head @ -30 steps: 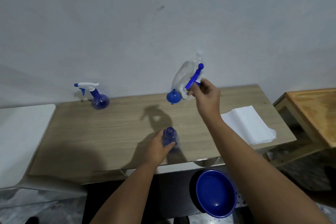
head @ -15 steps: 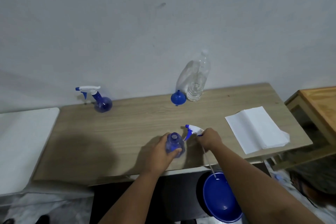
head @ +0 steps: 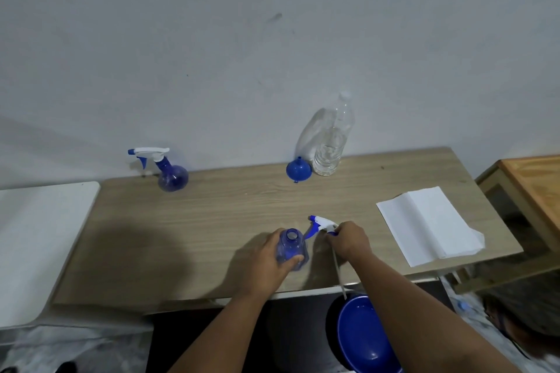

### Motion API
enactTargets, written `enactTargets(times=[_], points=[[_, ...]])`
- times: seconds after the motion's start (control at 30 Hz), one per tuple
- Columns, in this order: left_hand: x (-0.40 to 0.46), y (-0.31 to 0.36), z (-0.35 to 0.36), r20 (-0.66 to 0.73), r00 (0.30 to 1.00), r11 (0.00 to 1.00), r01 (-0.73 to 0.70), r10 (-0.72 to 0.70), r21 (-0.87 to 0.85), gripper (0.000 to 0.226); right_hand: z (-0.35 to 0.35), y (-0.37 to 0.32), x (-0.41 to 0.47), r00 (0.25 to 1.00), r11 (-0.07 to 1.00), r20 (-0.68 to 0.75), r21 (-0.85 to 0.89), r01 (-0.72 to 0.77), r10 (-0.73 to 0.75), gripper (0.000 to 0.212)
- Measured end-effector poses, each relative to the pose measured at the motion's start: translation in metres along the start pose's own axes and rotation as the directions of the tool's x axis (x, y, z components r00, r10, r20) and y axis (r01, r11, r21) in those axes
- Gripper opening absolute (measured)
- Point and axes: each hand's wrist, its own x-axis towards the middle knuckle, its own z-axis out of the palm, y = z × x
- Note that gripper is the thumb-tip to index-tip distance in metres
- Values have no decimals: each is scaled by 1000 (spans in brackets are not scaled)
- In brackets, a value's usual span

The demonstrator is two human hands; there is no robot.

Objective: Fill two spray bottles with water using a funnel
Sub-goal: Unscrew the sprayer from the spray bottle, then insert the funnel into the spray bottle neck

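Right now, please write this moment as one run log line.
left hand: holds open spray bottle | right hand: holds removed sprayer head on table | funnel: unused

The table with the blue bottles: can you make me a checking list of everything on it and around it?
Surface: long wood-grain table against a grey wall.
Job's things: open round blue spray bottle, upright; its white-and-blue trigger sprayer head lying on the table beside it; second blue spray bottle with sprayer on, back left; small blue funnel beside clear plastic water bottle.
Clutter: folded white paper towel.
Hands: left hand grips the open bottle; right hand holds the sprayer head.
Cables: nothing seen.
Surroundings: blue bowl below the table edge; white surface left; wooden table right.
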Motion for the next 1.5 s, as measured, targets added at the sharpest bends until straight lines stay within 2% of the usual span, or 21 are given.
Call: enactTargets(times=[0.3, 0.4, 0.5, 0.57, 0.67, 0.8, 0.97, 1.07, 1.23, 1.5], points=[[2, -3, 0, 6, 999, 999, -32, 31, 21, 62, -20, -14, -9, 990, 999, -135, 30, 32, -28, 38], [4, -6, 2, 3, 1000, 1000, -23, 23, 17, 64, -39, -42, -2, 985, 995, -147, 38, 97, -90, 36], [6, -10, 3, -12, 999, 998, -40, 40, 54, 53, -58, -81, 12, 972, 980, -135, 25, 196, -191, 46], [12, -19, 7, -38, 998, 996, -53, 55, 67, 53, -67, -108, 26, 956, 962, -106, 8, 274, -272, 46], [23, -35, 21, -27, 999, 1000, -29, 29, 2, 67, -71, -142, 56, 922, 926, -92, -43, 374, -376, 40], [33, -43, 26, -15, 998, 997, -57, 57, -53, 73, -56, -168, 90, 894, 869, -30, -254, 426, -447, 44], [41, -54, 28, -19, 985, 978, -175, 174, -117, 62, -38, -181, 119, 922, 847, 51, -379, 373, -383, 49], [45, -61, 34, -93, 964, 958, -260, 250, -122, 48, -32, -185, 129, 946, 860, 42, -404, 310, -322, 57], [46, -72, 41, -171, 920, 925, -370, 353, -80, 65, -31, -199, 134, 964, 845, 72, -468, 259, -256, 64], [52, -77, 40, -169, 898, 902, -424, 407, -79, 66, -21, -199, 136, 966, 876, 23, -416, 243, -257, 77]])
